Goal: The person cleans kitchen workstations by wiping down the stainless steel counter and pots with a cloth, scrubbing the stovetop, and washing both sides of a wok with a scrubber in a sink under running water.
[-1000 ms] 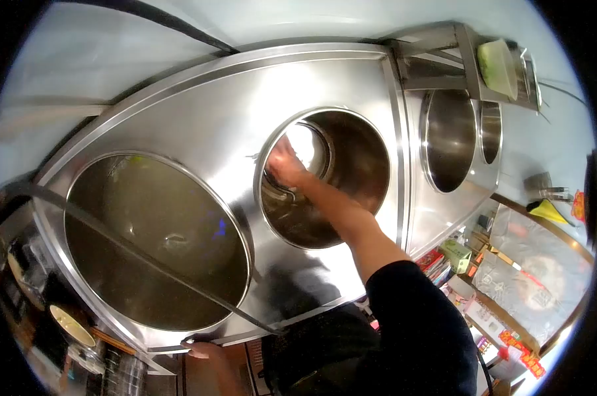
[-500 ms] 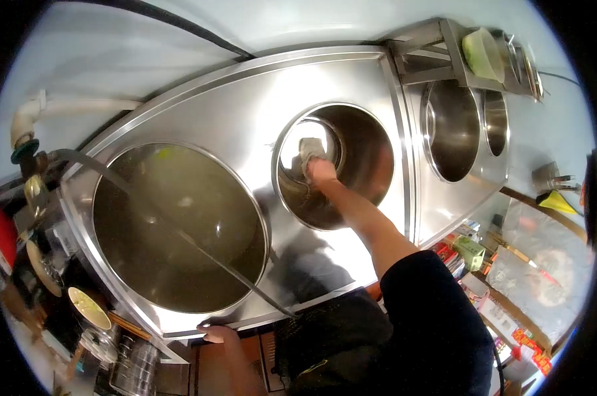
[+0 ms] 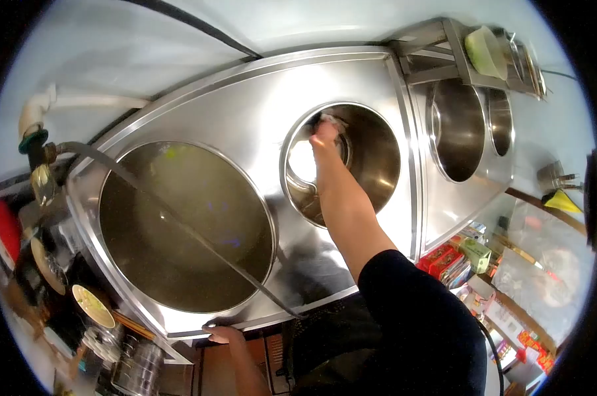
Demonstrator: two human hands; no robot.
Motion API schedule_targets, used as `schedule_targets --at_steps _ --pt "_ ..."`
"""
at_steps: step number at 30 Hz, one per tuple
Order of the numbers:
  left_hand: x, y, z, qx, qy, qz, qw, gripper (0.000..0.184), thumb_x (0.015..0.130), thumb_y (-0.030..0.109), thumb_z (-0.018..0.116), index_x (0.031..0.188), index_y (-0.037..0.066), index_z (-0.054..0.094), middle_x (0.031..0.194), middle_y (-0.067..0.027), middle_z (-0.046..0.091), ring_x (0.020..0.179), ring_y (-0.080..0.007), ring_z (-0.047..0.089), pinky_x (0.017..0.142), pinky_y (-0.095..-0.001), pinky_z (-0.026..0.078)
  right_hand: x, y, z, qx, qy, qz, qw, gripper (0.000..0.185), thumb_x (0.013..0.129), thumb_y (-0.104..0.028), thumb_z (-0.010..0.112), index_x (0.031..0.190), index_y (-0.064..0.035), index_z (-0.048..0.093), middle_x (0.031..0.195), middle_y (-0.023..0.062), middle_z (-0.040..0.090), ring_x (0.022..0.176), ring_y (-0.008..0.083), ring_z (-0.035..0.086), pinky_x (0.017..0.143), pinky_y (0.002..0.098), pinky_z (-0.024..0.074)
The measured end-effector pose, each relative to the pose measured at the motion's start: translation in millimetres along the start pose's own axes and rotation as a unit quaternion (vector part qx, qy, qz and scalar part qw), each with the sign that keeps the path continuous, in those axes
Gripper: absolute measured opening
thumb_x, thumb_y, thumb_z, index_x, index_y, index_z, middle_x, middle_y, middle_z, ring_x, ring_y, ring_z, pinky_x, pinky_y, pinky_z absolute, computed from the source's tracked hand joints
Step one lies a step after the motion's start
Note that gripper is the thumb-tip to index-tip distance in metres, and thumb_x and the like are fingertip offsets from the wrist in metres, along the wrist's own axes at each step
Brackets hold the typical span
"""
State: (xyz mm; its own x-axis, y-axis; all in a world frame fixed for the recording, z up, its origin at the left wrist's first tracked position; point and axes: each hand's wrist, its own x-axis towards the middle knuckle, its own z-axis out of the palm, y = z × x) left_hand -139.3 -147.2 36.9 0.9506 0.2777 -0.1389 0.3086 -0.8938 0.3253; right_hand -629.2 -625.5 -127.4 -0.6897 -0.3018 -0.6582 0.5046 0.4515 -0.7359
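My right hand (image 3: 323, 134) is deep inside the round stainless steel well (image 3: 384, 165), closed on a pale, crumpled cloth (image 3: 336, 121) against the well's far wall. The hand and forearm hide part of the cloth and of the well's bottom. Down at the counter's front edge, my left hand (image 3: 226, 334) rests on the metal rim with its fingers stretched out, and holds nothing. Left of the well, a larger round well (image 3: 186, 244) holds cloudy liquid with a small green scrap (image 3: 171, 152) at its far side.
A grey hose (image 3: 206, 245) runs from the tap pipe (image 3: 35, 142) across the large well to the front edge. Two more wells (image 3: 456, 142) lie right. A shelf with a pale green bowl (image 3: 485, 53) stands behind them. A yellow bowl (image 3: 92, 305) sits lower left.
My right hand has moved the cloth from the near-left inside of the well to its far wall. My left hand stays on the counter edge. The view has shifted slightly.
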Motion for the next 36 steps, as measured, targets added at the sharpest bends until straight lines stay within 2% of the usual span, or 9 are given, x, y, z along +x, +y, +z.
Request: schedule_targets --at_steps 12,16,20,22,23,25,28,29,36 --pt "14 -14 6 0.019 0.003 0.009 1.000 0.086 0.094 0.063 0.050 0.130 -0.014 0.050 0.125 -0.0356 0.057 0.111 -0.0444 0.061 0.095 -0.0505 0.052 -66 -51 -106 -0.705 -0.633 -0.234 0.217 0.025 0.091 -0.022 0.055 0.102 -0.0005 0.064 0.107 0.0242 0.066 0.101 0.0369 0.065 0.091 0.0458 0.0509" --pt "-88 84 -42 -0.032 -0.041 -0.038 0.998 0.092 0.094 0.065 0.049 0.138 -0.016 0.041 0.133 -0.0359 0.051 0.118 -0.0436 0.058 0.099 -0.0490 0.050 -58 -74 -81 -0.706 -0.479 -0.380 0.357 0.030 0.092 -0.026 0.054 0.098 -0.0002 0.068 0.102 0.0242 0.068 0.098 0.0355 0.067 0.085 0.0488 0.0527" --pt "-76 72 -34 -0.011 -0.037 -0.037 0.999 0.091 0.095 0.064 0.049 0.140 -0.015 0.038 0.136 -0.0345 0.049 0.121 -0.0431 0.056 0.102 -0.0460 0.048 -49 -90 -44 -0.592 -0.464 -0.658 0.017 0.038 0.092 -0.026 0.055 0.127 -0.0130 0.056 0.129 0.0109 0.059 0.117 0.0279 0.059 0.096 0.0422 0.0504" --pt "-19 21 -13 -0.046 -0.032 0.043 0.997 0.088 0.095 0.063 0.050 0.132 -0.017 0.045 0.124 -0.0359 0.056 0.112 -0.0446 0.060 0.096 -0.0469 0.050 -70 -116 -29 -0.787 -0.444 -0.298 0.307 0.035 0.095 -0.026 0.051 0.127 -0.0126 0.055 0.129 0.0097 0.059 0.117 0.0259 0.057 0.100 0.0414 0.0482" --pt "-2 4 -6 -0.064 -0.031 0.083 0.994 0.087 0.094 0.062 0.050 0.128 -0.018 0.049 0.118 -0.0366 0.060 0.108 -0.0453 0.062 0.092 -0.0474 0.051 -34 -107 -23 -0.787 -0.456 -0.392 0.141 0.036 0.097 -0.026 0.050 0.129 -0.0129 0.055 0.128 0.0106 0.059 0.119 0.0259 0.055 0.101 0.0423 0.0470" --pt "-40 40 -18 -0.056 -0.036 0.009 0.998 0.087 0.095 0.063 0.050 0.135 -0.014 0.045 0.128 -0.0349 0.055 0.113 -0.0437 0.060 0.097 -0.0437 0.049 103 -33 -72 -0.643 -0.437 -0.309 0.547 0.041 0.099 -0.027 0.046 0.138 -0.0143 0.051 0.130 0.0134 0.058 0.120 0.0273 0.055 0.100 0.0427 0.0482" --pt "-28 27 -20 -0.004 -0.049 -0.003 0.999 0.088 0.094 0.064 0.050 0.138 -0.013 0.043 0.133 -0.0348 0.052 0.116 -0.0436 0.058 0.098 -0.0422 0.048 64 -16 -131 -0.867 -0.287 -0.378 0.155 0.046 0.097 -0.028 0.047 0.140 -0.0118 0.050 0.122 0.0211 0.060 0.115 0.0303 0.059 0.094 0.0426 0.0501" --pt "-39 31 -17 -0.034 -0.004 0.019 0.999 0.089 0.094 0.065 0.050 0.136 -0.013 0.044 0.131 -0.0355 0.053 0.116 -0.0444 0.058 0.097 -0.0426 0.048 2 -35 -134 -0.835 -0.315 -0.268 0.363 0.043 0.094 -0.026 0.051 0.134 -0.0091 0.054 0.115 0.0227 0.062 0.109 0.0312 0.062 0.091 0.0424 0.0505" --pt "-42 37 -20 -0.012 -0.026 -0.038 0.999 0.089 0.094 0.064 0.051 0.134 -0.015 0.044 0.128 -0.0373 0.053 0.114 -0.0450 0.058 0.096 -0.0474 0.049 -21 -47 -142 -0.743 -0.611 -0.120 0.243 0.028 0.079 -0.013 0.067 0.104 -0.0010 0.068 0.095 0.0207 0.068 0.089 0.0309 0.067 0.076 0.0433 0.0520"
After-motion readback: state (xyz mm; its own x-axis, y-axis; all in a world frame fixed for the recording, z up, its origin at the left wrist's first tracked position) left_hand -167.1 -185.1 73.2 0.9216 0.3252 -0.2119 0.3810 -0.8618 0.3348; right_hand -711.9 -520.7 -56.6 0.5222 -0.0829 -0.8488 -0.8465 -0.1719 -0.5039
